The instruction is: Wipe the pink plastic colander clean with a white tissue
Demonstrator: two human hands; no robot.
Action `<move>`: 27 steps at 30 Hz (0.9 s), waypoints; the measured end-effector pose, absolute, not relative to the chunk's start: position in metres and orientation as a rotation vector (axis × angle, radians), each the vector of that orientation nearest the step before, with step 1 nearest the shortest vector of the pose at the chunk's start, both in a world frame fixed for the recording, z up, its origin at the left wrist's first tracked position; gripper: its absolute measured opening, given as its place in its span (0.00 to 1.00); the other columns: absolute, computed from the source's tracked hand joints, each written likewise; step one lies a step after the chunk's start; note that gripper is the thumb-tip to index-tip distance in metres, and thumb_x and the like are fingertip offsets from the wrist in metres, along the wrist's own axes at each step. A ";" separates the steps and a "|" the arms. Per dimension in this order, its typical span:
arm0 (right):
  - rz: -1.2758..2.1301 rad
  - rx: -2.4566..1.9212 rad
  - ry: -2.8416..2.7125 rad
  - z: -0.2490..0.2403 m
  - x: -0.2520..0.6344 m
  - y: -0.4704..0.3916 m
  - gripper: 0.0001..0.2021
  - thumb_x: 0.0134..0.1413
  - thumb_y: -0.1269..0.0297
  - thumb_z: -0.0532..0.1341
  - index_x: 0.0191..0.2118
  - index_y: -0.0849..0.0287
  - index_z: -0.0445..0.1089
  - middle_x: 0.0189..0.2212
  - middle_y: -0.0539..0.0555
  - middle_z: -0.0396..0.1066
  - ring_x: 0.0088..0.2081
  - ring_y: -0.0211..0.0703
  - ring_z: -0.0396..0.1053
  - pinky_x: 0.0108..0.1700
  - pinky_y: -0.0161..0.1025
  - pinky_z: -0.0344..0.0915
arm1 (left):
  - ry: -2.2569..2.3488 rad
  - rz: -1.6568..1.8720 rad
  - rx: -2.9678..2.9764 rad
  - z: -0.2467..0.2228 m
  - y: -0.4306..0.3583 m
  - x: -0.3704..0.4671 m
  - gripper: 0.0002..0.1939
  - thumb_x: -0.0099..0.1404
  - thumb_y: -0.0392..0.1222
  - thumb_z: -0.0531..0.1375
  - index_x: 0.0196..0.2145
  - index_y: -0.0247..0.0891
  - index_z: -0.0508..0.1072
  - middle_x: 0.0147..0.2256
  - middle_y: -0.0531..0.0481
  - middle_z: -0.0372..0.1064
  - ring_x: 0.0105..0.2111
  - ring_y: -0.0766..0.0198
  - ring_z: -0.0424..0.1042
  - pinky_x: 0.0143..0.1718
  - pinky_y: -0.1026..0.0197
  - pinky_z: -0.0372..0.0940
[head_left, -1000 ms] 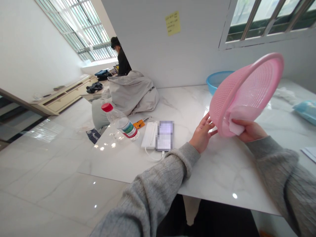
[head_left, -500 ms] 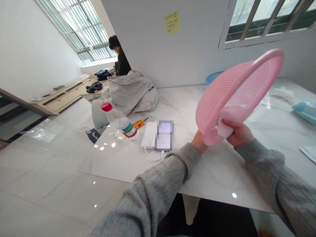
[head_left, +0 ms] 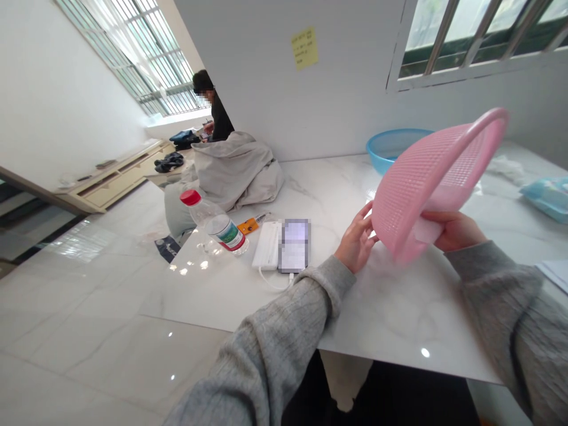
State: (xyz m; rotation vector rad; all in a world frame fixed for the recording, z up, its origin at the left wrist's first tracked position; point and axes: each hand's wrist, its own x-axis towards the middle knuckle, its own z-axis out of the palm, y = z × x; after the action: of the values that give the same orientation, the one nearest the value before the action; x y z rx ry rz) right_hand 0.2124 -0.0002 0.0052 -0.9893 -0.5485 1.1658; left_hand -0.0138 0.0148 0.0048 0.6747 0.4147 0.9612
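A pink mesh basket is held tilted above the white table, its opening turned to the right. My right hand is closed at the near rim, with a white wipe pressed under its fingers against the basket's inside. My left hand is at the basket's outer left side, palm toward it, fingers apart. Its fingertips are at the mesh wall; whether they bear any weight I cannot tell. The lower rim is smeared by motion. Behind the pink basket stands a blue basket, partly covered by it.
Left on the table are a red-capped bottle, a white power bank cabled to a phone, an orange card and grey cloth. A blue packet lies right. A person sits far back.
The pink basket has shifted right and slightly down, turning a little, and more of the blue basket shows. My left hand has come out from under it, fingers now spread. My right hand moved right.
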 end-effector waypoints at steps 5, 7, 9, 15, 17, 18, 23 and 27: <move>1.148 -1.095 -0.565 0.008 0.209 -0.003 0.18 0.44 0.70 0.72 0.44 0.51 0.85 0.54 0.55 0.84 0.65 0.62 0.76 0.65 0.51 0.78 | 0.363 0.885 0.703 0.009 0.011 -0.017 0.30 0.58 0.48 0.73 0.58 0.48 0.78 0.61 0.46 0.76 0.68 0.46 0.68 0.65 0.48 0.63; 1.173 -1.134 -0.569 0.008 0.211 -0.004 0.16 0.44 0.69 0.72 0.43 0.52 0.85 0.54 0.56 0.84 0.64 0.64 0.76 0.64 0.52 0.79 | 0.343 0.856 0.732 0.011 0.009 -0.019 0.31 0.58 0.48 0.74 0.59 0.48 0.78 0.61 0.45 0.76 0.68 0.45 0.68 0.66 0.47 0.63; 1.172 -1.164 -0.584 0.008 0.214 -0.004 0.15 0.44 0.68 0.72 0.42 0.52 0.85 0.55 0.57 0.83 0.65 0.65 0.76 0.63 0.53 0.80 | 0.330 0.838 0.751 0.012 0.008 -0.020 0.32 0.58 0.49 0.74 0.60 0.48 0.78 0.61 0.44 0.76 0.68 0.45 0.68 0.66 0.46 0.63; 1.178 -1.157 -0.598 0.009 0.215 -0.006 0.15 0.43 0.69 0.71 0.41 0.53 0.85 0.55 0.58 0.83 0.65 0.69 0.75 0.64 0.57 0.79 | 0.344 0.873 0.769 0.012 0.006 -0.018 0.35 0.56 0.47 0.75 0.61 0.50 0.77 0.64 0.46 0.74 0.69 0.44 0.67 0.66 0.45 0.62; 1.195 -1.157 -0.574 0.008 0.213 -0.006 0.15 0.45 0.69 0.71 0.41 0.52 0.85 0.52 0.58 0.84 0.64 0.68 0.76 0.66 0.57 0.77 | 0.364 0.906 0.760 0.013 0.005 -0.018 0.34 0.56 0.46 0.74 0.61 0.51 0.77 0.65 0.47 0.74 0.70 0.44 0.66 0.67 0.44 0.61; 1.208 -1.154 -0.567 0.007 0.213 -0.006 0.15 0.45 0.69 0.70 0.41 0.52 0.85 0.51 0.58 0.85 0.64 0.67 0.76 0.67 0.57 0.76 | 0.372 0.919 0.756 0.014 0.005 -0.017 0.34 0.56 0.46 0.74 0.61 0.51 0.78 0.65 0.47 0.74 0.71 0.44 0.65 0.68 0.44 0.60; 1.257 -1.120 -0.565 0.004 0.211 -0.008 0.12 0.48 0.67 0.71 0.41 0.51 0.85 0.49 0.60 0.85 0.61 0.67 0.78 0.66 0.56 0.77 | 0.371 0.930 0.777 0.019 0.003 -0.018 0.33 0.57 0.46 0.73 0.61 0.52 0.77 0.67 0.48 0.72 0.72 0.43 0.64 0.68 0.43 0.60; 1.250 -1.158 -0.547 0.005 0.207 -0.009 0.13 0.47 0.67 0.71 0.41 0.51 0.85 0.50 0.58 0.85 0.61 0.66 0.78 0.66 0.55 0.77 | 0.366 0.950 0.770 0.022 0.003 -0.018 0.33 0.56 0.45 0.73 0.60 0.52 0.78 0.67 0.49 0.72 0.73 0.43 0.62 0.68 0.44 0.60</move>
State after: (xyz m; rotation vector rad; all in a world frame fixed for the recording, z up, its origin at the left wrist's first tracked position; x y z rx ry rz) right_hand 0.2070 -0.0093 0.0054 -1.1585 -0.5466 1.2495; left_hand -0.0177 0.0031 0.0221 0.7702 0.3658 0.9497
